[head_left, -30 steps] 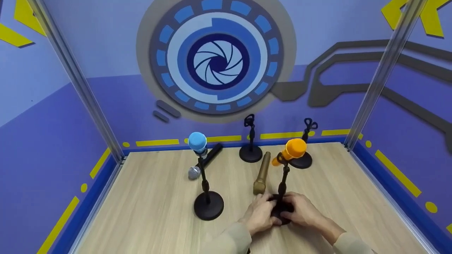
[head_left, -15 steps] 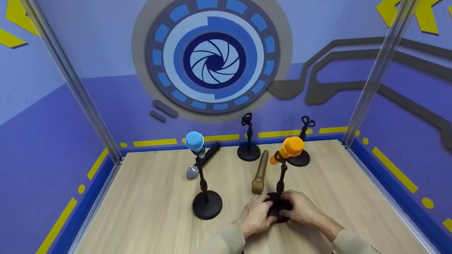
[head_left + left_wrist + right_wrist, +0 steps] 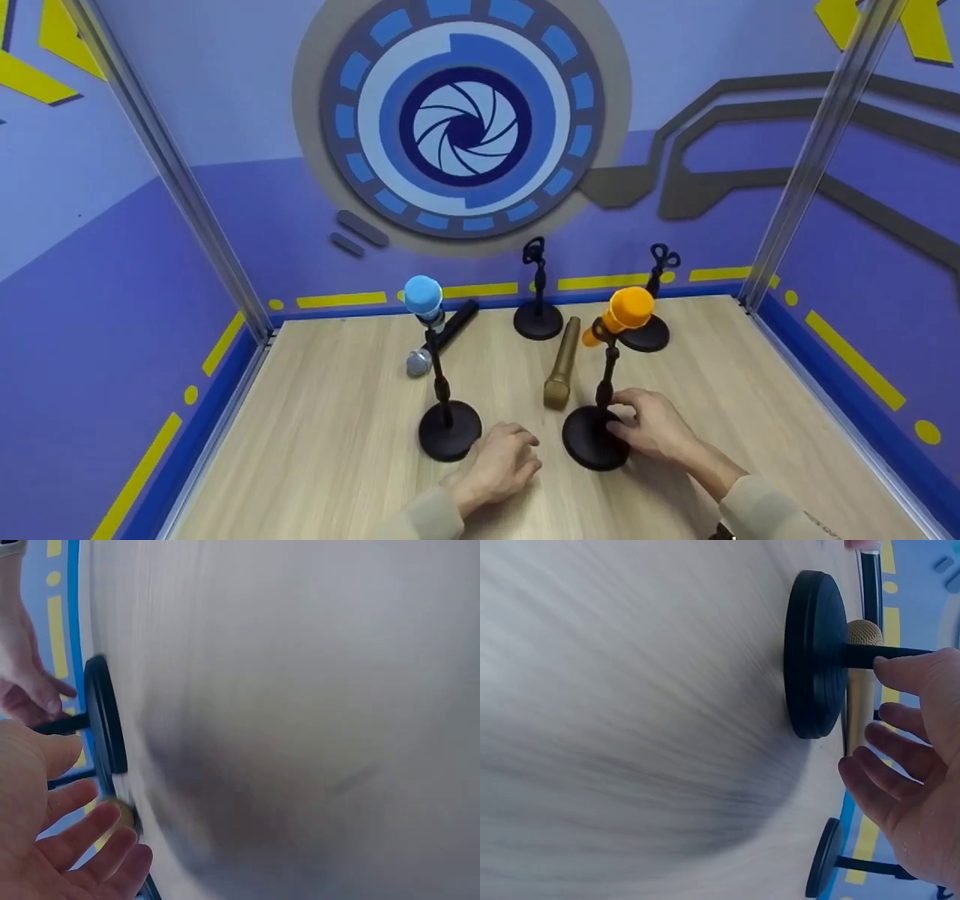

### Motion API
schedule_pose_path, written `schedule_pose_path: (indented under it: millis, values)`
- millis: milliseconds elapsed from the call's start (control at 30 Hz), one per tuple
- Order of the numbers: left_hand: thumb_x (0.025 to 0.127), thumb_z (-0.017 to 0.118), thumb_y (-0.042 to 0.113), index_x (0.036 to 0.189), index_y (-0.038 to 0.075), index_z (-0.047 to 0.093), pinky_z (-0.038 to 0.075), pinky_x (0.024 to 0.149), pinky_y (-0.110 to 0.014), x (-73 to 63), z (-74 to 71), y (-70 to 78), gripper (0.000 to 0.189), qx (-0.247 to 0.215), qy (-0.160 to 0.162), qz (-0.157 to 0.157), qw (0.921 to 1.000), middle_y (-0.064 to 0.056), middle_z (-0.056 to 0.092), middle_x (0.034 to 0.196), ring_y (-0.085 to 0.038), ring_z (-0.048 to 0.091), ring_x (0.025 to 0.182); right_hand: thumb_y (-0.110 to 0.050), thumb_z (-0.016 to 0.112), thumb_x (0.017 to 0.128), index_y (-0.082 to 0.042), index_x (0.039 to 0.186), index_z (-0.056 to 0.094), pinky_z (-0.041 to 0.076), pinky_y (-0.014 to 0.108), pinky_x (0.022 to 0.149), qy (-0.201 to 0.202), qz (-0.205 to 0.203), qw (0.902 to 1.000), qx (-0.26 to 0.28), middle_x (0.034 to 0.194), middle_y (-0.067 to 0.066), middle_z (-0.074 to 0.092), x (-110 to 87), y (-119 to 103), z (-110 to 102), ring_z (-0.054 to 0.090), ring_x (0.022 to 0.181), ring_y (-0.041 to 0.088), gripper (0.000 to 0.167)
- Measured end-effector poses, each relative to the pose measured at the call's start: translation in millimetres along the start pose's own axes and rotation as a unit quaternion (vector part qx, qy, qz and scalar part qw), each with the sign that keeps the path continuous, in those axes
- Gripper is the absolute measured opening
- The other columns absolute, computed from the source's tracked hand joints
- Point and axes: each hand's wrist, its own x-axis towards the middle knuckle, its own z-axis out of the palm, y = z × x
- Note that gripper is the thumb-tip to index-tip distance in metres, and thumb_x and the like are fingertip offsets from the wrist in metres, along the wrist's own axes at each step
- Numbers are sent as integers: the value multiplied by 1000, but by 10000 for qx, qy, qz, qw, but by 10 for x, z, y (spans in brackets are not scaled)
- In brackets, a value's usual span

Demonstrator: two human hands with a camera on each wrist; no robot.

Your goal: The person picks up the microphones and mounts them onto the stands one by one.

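Observation:
My right hand [image 3: 657,427] is beside the near right microphone stand [image 3: 585,442], its thumb at the pole or very close to it and its other fingers loosely spread in the right wrist view. An orange microphone [image 3: 631,309] sits tilted in that stand's clip. Between the two near stands, my left hand [image 3: 496,463] holds nothing, low over the table or resting on it, fingers relaxed. To its left, close to the fingers, is the other near stand [image 3: 448,433], bearing a blue-topped microphone [image 3: 423,297]. A gold microphone [image 3: 562,364] lies behind the hands.
A black microphone with a silver head [image 3: 418,362] lies behind the left stand. Two stands with no microphone, one at the back middle [image 3: 538,322] and one at the back right [image 3: 649,335], stand near the rear wall. Printed panels enclose the wooden table [image 3: 322,450].
My left hand has let go of the orange microphone's stand and moved left. The right hand has loosened from the base and stays beside the pole. The view has shifted slightly.

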Motion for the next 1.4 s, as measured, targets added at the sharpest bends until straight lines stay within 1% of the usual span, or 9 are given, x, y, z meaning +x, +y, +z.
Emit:
schedule_pose_path:
  millis: [167, 400, 567, 700, 833, 933, 1033, 1233, 1400]
  values:
    - [102, 80, 31, 120, 15, 83, 63, 102, -37, -110, -175, -190, 24, -189, 58, -281, 9994, 3, 82, 122, -20, 76, 117, -16, 88, 91, -16, 117, 85, 65, 44, 87, 221, 120, 9997, 9, 120, 5, 85, 43, 1, -16, 81, 110, 32, 26]
    - [103, 79, 24, 119, 10, 83, 63, 96, -42, -289, -376, -420, 22, -431, 318, -380, 9978, -3, 84, 116, -22, 76, 108, -14, 88, 89, -13, 118, 85, 66, 51, 90, 195, 281, 9994, 32, 121, 9, 85, 119, -5, 12, 80, 111, 33, 29]
    - [103, 79, 20, 113, 9, 83, 62, 94, -45, -413, -457, -553, 16, -715, 306, -442, 9960, -4, 84, 109, -22, 76, 102, -11, 86, 88, -14, 117, 85, 66, 52, 92, 265, 296, 9992, 54, 120, 8, 85, 149, 27, 7, 80, 112, 33, 29]
    - [104, 77, 20, 108, 13, 83, 62, 93, -46, -517, -519, -691, 10, -598, 259, -648, 9958, -2, 83, 105, -22, 77, 100, -12, 86, 90, -11, 120, 84, 66, 56, 94, 339, 359, 9988, 68, 122, 12, 84, 178, 55, -14, 80, 113, 36, 30]
    - [100, 77, 14, 106, 12, 83, 64, 86, -43, -585, -598, -870, 8, -343, 484, -848, 9946, -2, 84, 101, -22, 79, 95, -15, 86, 95, -5, 125, 82, 66, 59, 94, 366, 502, 9981, 34, 124, 17, 83, 212, 108, -44, 79, 112, 40, 32]
    - [95, 77, 6, 104, 9, 83, 65, 80, -43, -602, -673, -1009, 12, -209, 759, -1074, 9911, -4, 85, 99, -24, 81, 92, -17, 85, 98, -2, 127, 80, 65, 60, 95, 380, 586, 9976, 28, 125, 20, 82, 236, 168, -69, 79, 112, 42, 33]
    - [93, 75, 4, 103, 9, 83, 66, 78, -47, -585, -761, -1140, 14, -30, 934, -1378, 9860, -5, 85, 101, -28, 82, 94, -17, 84, 99, -1, 127, 79, 64, 61, 95, 451, 627, 9970, 17, 125, 22, 82, 252, 236, -97, 78, 112, 43, 33]
    - [100, 75, 12, 110, 7, 82, 66, 82, -53, -453, -887, -1404, 13, 349, 1164, -1837, 9754, -9, 84, 105, -34, 80, 99, -15, 82, 100, 3, 127, 79, 64, 64, 94, 688, 651, 9954, -140, 124, 27, 81, 290, 364, -154, 78, 111, 47, 33]
    - [105, 75, 22, 120, 5, 79, 65, 91, -57, -315, -933, -1566, 23, 535, 1176, -2146, 9681, -17, 82, 113, -39, 77, 108, -18, 79, 103, 5, 133, 75, 61, 68, 101, 596, 933, 9936, -229, 131, 30, 78, 391, 452, -222, 75, 121, 51, 39]
